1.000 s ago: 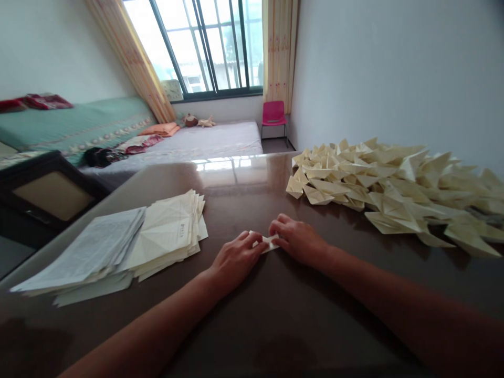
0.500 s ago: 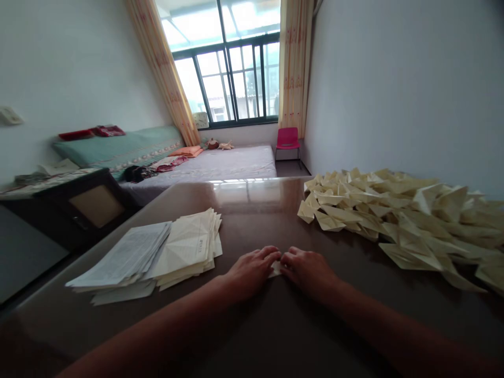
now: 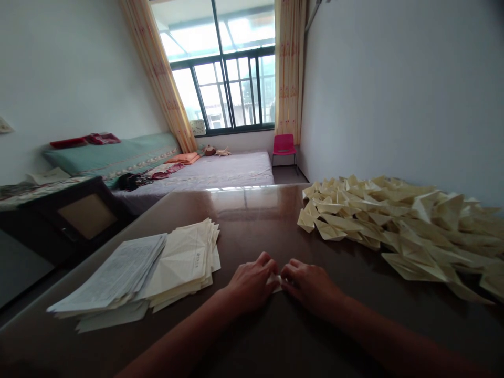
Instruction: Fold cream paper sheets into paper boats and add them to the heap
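A small piece of folded paper [image 3: 277, 284] lies low over the brown table [image 3: 252, 231], mostly covered by my fingers. My left hand [image 3: 254, 279] pinches its left side with curled fingers. On its right side my right hand [image 3: 307, 283] grips it, thumb below and fingers bent over. Between the two hands only a pale sliver of the paper shows, so its shape cannot be made out. Left of my hands sits a stack of cream sheets [image 3: 183, 257] with crease lines on the top one, overlapping a stack of printed sheets [image 3: 118, 268].
A large heap of folded cream paper pieces [image 3: 366, 210] covers the table's right side, against the wall. Past the far edge are a bed [image 3: 236, 165] and a pink chair [image 3: 284, 145]. A dark cabinet [image 3: 86, 210] stands at the left.
The camera view has tilted up slightly, so everything sits lower in the picture. My left hand's knuckles are raised more, and both hands still hold the paper.
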The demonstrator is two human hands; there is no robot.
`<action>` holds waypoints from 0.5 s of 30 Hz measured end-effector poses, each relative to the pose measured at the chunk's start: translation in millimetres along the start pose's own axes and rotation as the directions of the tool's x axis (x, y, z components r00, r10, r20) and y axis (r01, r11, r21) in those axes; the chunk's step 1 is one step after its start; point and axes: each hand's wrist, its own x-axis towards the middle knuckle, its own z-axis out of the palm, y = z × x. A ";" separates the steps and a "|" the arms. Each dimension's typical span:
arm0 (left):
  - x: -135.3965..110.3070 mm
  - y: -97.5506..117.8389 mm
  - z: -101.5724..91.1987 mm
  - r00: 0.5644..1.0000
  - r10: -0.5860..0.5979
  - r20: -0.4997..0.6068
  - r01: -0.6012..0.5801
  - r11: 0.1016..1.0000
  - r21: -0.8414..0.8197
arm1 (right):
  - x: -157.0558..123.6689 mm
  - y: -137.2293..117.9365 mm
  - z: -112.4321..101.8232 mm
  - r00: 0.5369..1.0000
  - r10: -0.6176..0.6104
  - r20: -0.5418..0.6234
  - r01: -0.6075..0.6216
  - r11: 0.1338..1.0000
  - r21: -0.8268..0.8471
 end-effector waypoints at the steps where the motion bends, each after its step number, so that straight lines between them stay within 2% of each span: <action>1: -0.4 -0.1 -0.8 1.000 -0.003 -0.001 0.003 1.000 -0.005 | 0.0 0.1 0.3 1.000 -0.004 -0.001 0.004 1.000 0.013; 8: -1.9 -4.4 -5.4 0.999 -0.033 0.031 0.034 0.999 -0.021 | -0.9 -2.8 2.5 1.000 -0.031 0.005 0.030 0.999 0.045; 15: -2.5 -7.3 0.3 0.998 -0.054 0.039 0.056 0.996 -0.069 | -2.7 -3.2 4.1 0.999 -0.043 0.002 0.043 0.998 0.039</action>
